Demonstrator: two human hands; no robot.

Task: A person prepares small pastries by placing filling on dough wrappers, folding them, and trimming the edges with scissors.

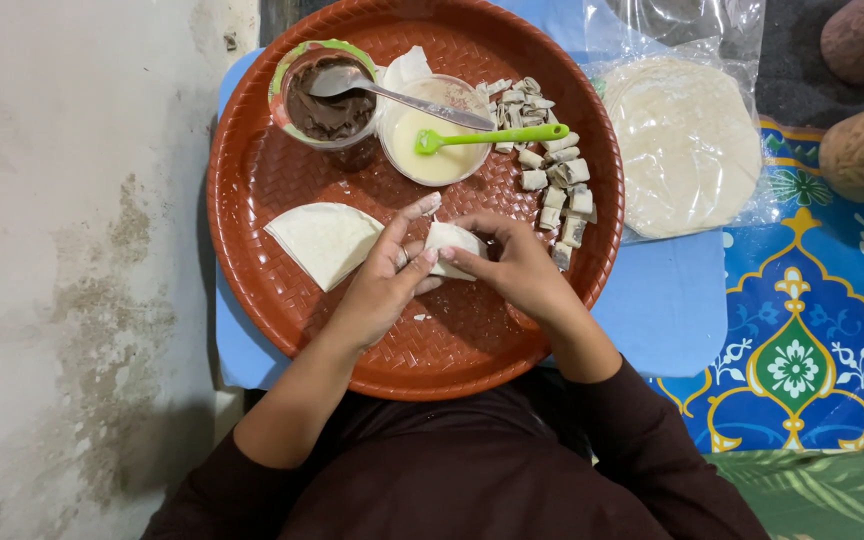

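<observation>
Both hands meet over the middle of the round reddish-brown woven plastic tray point(252, 200). The left hand point(384, 272) is partly curled, its thumb and fingertips pinching the left edge of a small folded piece of pale dough wrapper point(451, 243); one finger stretches out above it. The right hand point(514, 265) is likewise curled, fingers closed on the wrapper's right side and top. The folded wrapper is off-white, smooth and compact, held just above the tray's surface between the two hands.

Just left of the left hand a pale wedge-shaped wrapper sheet point(324, 240) lies flat on the tray. Toward the far rim stand a green-rimmed cup of brown chocolate paste point(327, 105) with a metal spoon point(402, 98) in it, and beside it a clear bowl of creamy liquid point(435, 135) with a green silicone brush point(492, 136) laid across. A heap of small finished rolls point(552, 175) lies to the right of the bowl. Off the tray, a stack of round wrappers in clear plastic point(687, 145) rests on the blue tabletop point(667, 300).
</observation>
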